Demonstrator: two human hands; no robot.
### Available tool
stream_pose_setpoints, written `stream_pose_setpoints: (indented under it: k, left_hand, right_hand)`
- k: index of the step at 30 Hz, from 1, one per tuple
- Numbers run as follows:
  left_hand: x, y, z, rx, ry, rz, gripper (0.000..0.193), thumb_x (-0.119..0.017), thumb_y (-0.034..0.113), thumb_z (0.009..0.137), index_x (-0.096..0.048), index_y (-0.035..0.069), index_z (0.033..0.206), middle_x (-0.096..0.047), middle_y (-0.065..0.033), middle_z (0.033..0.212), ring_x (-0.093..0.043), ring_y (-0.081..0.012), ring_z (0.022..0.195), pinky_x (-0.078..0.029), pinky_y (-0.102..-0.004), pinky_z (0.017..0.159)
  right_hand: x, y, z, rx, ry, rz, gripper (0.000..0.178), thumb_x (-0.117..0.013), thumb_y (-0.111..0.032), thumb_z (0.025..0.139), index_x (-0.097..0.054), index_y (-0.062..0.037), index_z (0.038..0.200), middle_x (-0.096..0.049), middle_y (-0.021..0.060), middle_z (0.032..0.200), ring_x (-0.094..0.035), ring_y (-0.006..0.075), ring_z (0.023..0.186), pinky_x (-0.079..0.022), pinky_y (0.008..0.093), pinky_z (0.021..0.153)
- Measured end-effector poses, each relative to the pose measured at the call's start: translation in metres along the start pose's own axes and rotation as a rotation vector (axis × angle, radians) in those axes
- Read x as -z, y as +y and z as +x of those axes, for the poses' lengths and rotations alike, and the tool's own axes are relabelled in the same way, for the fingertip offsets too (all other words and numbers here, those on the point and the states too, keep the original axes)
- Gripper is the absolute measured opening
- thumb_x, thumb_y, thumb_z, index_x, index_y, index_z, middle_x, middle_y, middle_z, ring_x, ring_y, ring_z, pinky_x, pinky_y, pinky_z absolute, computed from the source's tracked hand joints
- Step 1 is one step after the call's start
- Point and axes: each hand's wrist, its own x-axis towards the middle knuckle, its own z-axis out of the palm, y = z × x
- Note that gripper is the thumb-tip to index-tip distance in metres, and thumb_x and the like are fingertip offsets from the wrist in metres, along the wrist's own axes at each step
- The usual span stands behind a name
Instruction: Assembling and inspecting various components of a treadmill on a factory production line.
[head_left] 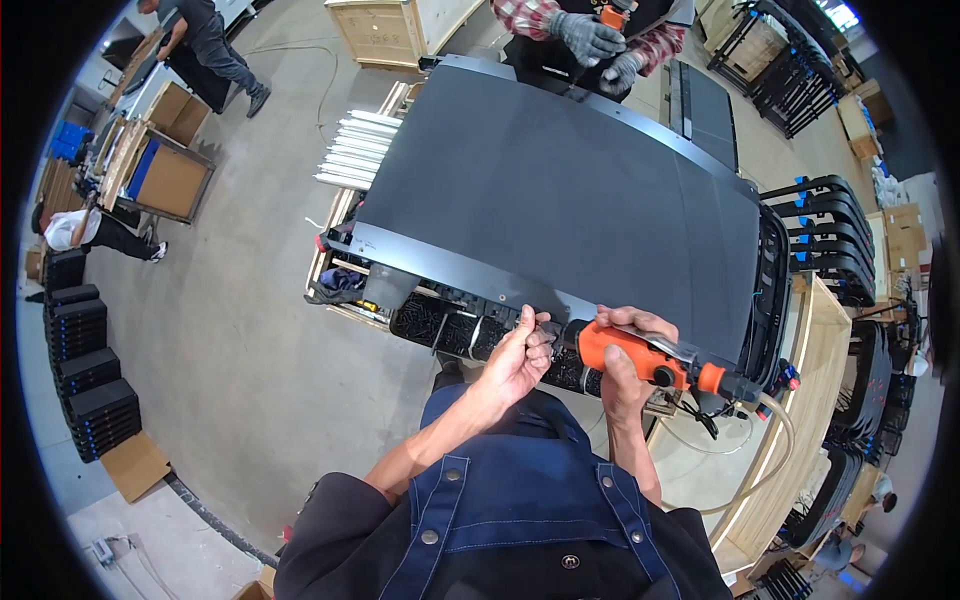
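My right hand (626, 385) is wrapped round an orange air screwdriver (640, 358), which lies nearly level with its nose toward my left hand. A pale hose (790, 440) runs from its back end. At the nose my left hand (515, 362) has its fingers curled together; whatever they pinch is too small to make out. Both hands are over the near edge of a wide dark belt deck (560, 190), beside its silver side rail (440, 256). Below the rail, black bins (418, 320) hold many small dark screws.
Across the deck, a co-worker's gloved hands (590, 42) hold another orange driver (615, 14). White metal bars (357, 150) are stacked at the deck's left end. Black curved frames (830, 225) and a wooden crate (790, 420) stand to the right. Other people are farther off at left.
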Motion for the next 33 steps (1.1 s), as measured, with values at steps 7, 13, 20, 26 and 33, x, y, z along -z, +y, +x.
stream_pose_setpoints:
  k: [7, 13, 20, 26, 33]
  left_hand:
    - [0.025, 0.052, 0.022, 0.167, -0.067, -0.171, 0.042, -0.057, 0.049, 0.098, -0.057, 0.008, 0.111, -0.039, 0.0079, 0.065, -0.037, -0.0042, 0.053, -0.035, -0.0193, 0.048]
    - [0.045, 0.074, 0.002, 0.213, -0.132, 0.087, 0.028, -0.05, 0.017, 0.103, -0.055, -0.001, 0.124, -0.06, -0.0083, 0.107, -0.06, -0.0193, 0.096, -0.053, -0.0324, 0.085]
    - [0.072, 0.104, -0.018, 0.291, -0.147, 0.421, 0.044, -0.051, 0.0, 0.099, -0.042, -0.012, 0.141, -0.058, -0.0237, 0.133, -0.061, -0.0351, 0.122, -0.051, -0.0421, 0.106]
    - [0.098, 0.115, -0.018, 0.317, -0.141, 0.477, 0.047, -0.05, -0.002, 0.096, -0.042, -0.013, 0.141, -0.058, -0.0249, 0.132, -0.064, -0.0354, 0.116, -0.055, -0.0406, 0.101]
    - [0.08, 0.129, -0.027, 0.239, -0.056, 0.715, 0.054, -0.046, -0.005, 0.087, -0.046, -0.003, 0.141, -0.06, -0.0208, 0.128, -0.071, -0.0275, 0.098, -0.059, -0.0348, 0.082]
  right_hand:
    - [-0.069, 0.038, 0.022, 0.012, -0.132, -0.234, 0.045, -0.074, 0.006, 0.081, -0.049, -0.0023, 0.118, -0.064, 0.0195, 0.114, -0.068, 0.0271, 0.102, -0.057, 0.0393, 0.091]
    - [-0.091, 0.052, 0.035, 0.069, -0.379, -0.426, 0.039, -0.071, 0.011, 0.077, -0.055, -0.0028, 0.11, -0.069, 0.0164, 0.107, -0.069, 0.0235, 0.097, -0.057, 0.0369, 0.086]
    - [-0.101, 0.066, 0.04, 0.051, -0.304, -0.39, 0.039, -0.07, 0.014, 0.075, -0.055, -0.0027, 0.107, -0.069, 0.0152, 0.099, -0.069, 0.0252, 0.096, -0.057, 0.0417, 0.09]
    - [-0.106, 0.068, 0.039, -0.029, -0.282, -0.411, 0.041, -0.07, 0.014, 0.073, -0.056, -0.0022, 0.108, -0.069, 0.0157, 0.105, -0.069, 0.0271, 0.101, -0.056, 0.0427, 0.094]
    - [-0.11, 0.049, 0.052, -0.206, -0.229, -0.366, 0.039, -0.07, 0.009, 0.077, -0.057, -0.0008, 0.112, -0.068, 0.0178, 0.115, -0.069, 0.0263, 0.107, -0.055, 0.0399, 0.095]
